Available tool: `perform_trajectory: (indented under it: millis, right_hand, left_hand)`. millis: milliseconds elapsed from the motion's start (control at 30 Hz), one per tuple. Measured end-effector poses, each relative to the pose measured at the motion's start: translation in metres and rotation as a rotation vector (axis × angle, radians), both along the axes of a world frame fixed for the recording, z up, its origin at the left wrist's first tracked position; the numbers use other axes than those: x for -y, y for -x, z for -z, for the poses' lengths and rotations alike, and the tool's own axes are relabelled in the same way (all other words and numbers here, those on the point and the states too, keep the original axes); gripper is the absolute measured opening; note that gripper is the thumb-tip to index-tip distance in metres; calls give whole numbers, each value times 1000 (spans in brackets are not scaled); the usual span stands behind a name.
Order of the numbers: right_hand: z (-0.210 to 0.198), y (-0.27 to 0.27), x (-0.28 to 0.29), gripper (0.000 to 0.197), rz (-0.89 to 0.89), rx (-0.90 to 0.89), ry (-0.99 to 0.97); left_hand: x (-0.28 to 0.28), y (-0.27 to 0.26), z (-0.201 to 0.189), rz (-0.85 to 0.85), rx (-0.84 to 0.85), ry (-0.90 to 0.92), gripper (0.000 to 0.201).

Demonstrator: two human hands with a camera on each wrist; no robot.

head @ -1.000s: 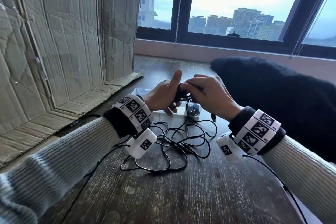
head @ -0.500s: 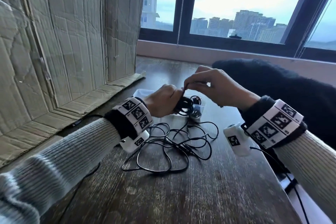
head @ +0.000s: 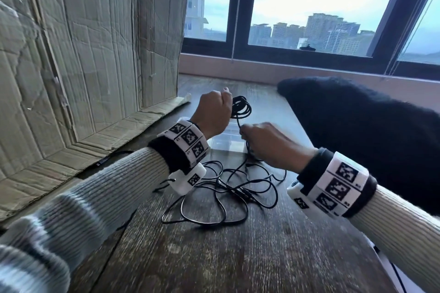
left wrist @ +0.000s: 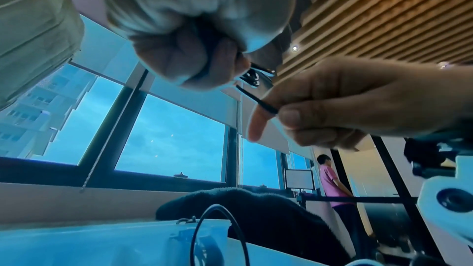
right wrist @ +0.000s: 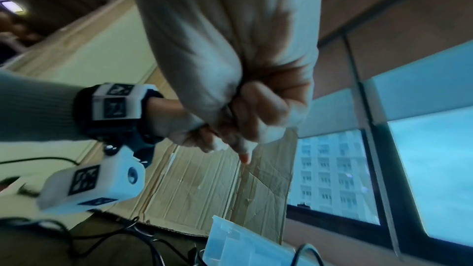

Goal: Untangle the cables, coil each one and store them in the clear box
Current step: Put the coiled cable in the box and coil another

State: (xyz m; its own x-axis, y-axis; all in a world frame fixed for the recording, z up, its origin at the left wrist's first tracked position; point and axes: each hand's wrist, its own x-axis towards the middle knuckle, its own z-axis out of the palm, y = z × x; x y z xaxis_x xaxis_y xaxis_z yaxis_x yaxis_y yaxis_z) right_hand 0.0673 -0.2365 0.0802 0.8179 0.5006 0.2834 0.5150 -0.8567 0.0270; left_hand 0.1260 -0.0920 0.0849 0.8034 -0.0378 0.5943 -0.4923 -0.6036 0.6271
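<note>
My left hand is raised over the table and grips a small coil of black cable, whose loops stick out to its right. Just below, my right hand pinches the loose run of the same cable between thumb and finger. That strand drops from the right hand into a tangle of black cables spread on the wooden table. The clear box sits behind the tangle, mostly hidden by both hands; its wall shows in the right wrist view.
A large flattened cardboard box stands at the left, its flap lying on the table. A dark fuzzy garment fills the right side. A window sill closes the far edge. A person in pink stands far off.
My left hand has lifted the coil up and away from the box. My right hand has dropped below it and slid down along the loose strand.
</note>
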Motion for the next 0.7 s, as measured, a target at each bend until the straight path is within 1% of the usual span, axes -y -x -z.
perform_trajectory:
  millis: [33, 67, 100, 133, 200, 267, 333, 400, 433, 467, 533, 600, 633, 700]
  right_hand:
    - [-1, 7, -2, 22, -11, 40, 82]
    - [-3, 14, -4, 22, -20, 58, 151]
    - [-7, 19, -6, 21, -43, 55, 184]
    - [-13, 23, -6, 20, -69, 45, 196]
    - [-30, 27, -5, 18, -131, 43, 125]
    - [-46, 26, 4, 11, -213, 109, -41]
    - [-57, 24, 12, 6, -222, 153, -140]
    - [-61, 18, 18, 9, -167, 162, -255]
    - [-62, 14, 21, 11, -130, 169, -337]
    - [-62, 11, 24, 13, -102, 166, -426]
    - [-60, 4, 28, 19, -97, 113, -570]
    - [-55, -3, 30, 22, -125, 34, -645]
    - [-50, -7, 30, 21, -129, -4, -679]
    - [-39, -16, 29, 9, -131, -67, -768]
  left_hand:
    - [3, 0, 0, -25, 19, -88, 51]
    - [6, 1, 0, -36, 29, -161, 39]
    - [8, 2, 1, -26, 25, -213, 27]
    - [8, 3, 2, 6, 22, -240, 19]
    - [5, 5, 8, 107, 51, -262, 17]
    - [1, 11, 13, 245, 102, -268, 16]
    - [1, 18, 18, 343, 158, -278, 12]
    - [2, 20, 21, 372, 172, -172, 9]
    - [1, 20, 23, 383, 153, -94, 12]
    - [1, 22, 25, 403, 131, -32, 19]
    - [1, 29, 30, 464, 121, 21, 32]
    - [3, 39, 34, 526, 154, 47, 38]
    - [4, 41, 36, 539, 181, 84, 40]
    - [9, 41, 36, 513, 225, 225, 42]
